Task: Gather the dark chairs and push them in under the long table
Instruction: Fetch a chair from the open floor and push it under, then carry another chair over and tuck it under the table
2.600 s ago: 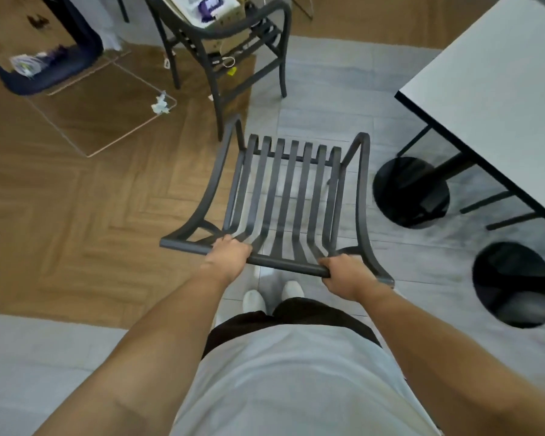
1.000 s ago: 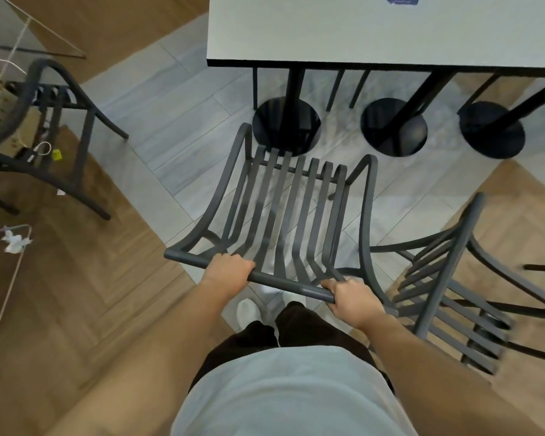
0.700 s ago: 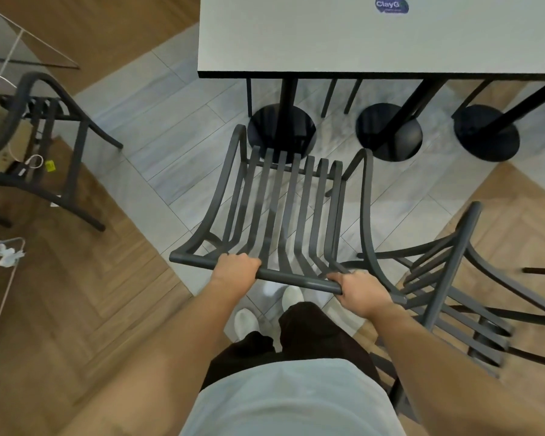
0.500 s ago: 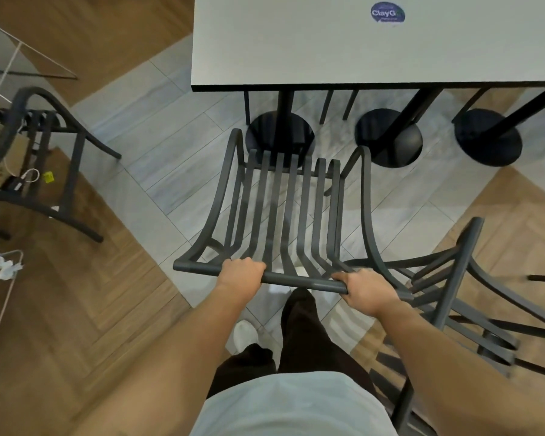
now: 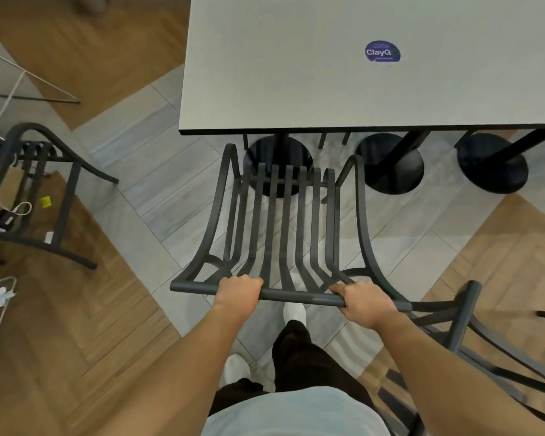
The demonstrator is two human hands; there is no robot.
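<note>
Fingers of both my hands are curled tight over the top rail of the dark chair [image 5: 283,221], my left hand [image 5: 238,292] near the rail's left end and my right hand [image 5: 364,305] towards its right end. The chair faces away from me, its front edge just short of the near edge of the long table [image 5: 296,73], in line with a round black table base [image 5: 277,165]. A second chair [image 5: 466,341] stands just beside my right arm, a third chair [image 5: 35,196] well apart on my left.
</note>
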